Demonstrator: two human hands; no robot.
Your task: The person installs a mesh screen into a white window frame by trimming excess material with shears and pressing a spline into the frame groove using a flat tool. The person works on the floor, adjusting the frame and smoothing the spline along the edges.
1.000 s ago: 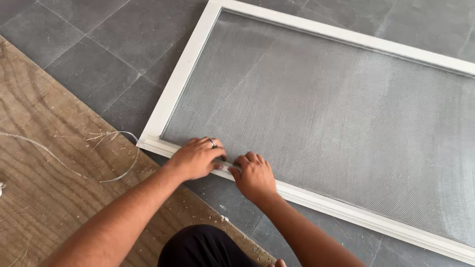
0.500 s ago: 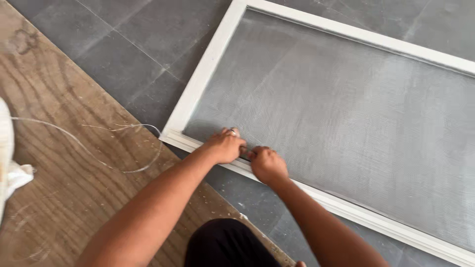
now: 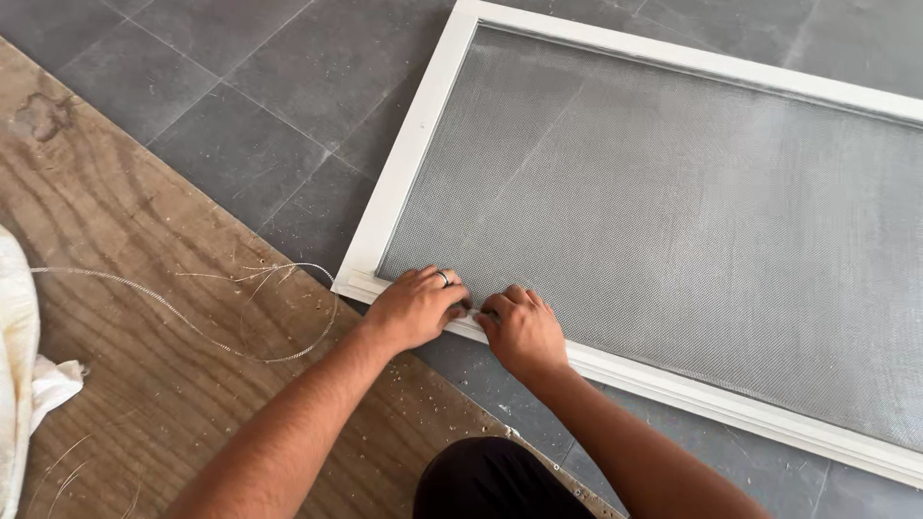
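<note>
Nearest the camera, a dark trouser knee (image 3: 490, 481) shows at the bottom edge, with both bare forearms reaching away from it. Under the left forearm lies a worn plywood sheet (image 3: 125, 288), dusted with small crumbs, and a loose thin strand (image 3: 192, 322) curls across it. A pale cloth (image 3: 19, 375) sits at the sheet's left edge.

The left hand (image 3: 415, 308) rests palm down on the near rail of a white window screen frame (image 3: 409, 163), close to its near left corner, fingers curled and pressed to the edge where the grey mesh (image 3: 673, 221) meets the rail. A ring sits on one finger. The right hand (image 3: 524, 332) lies just beside it on the same rail, fingers bent and fingertips pushed down at the mesh edge; the two hands nearly touch. Whether either pinches anything small, I cannot tell.

The frame lies flat on the grey tile floor (image 3: 240, 86), its near left corner overlapping the plywood, and runs away to the right and out of view.
</note>
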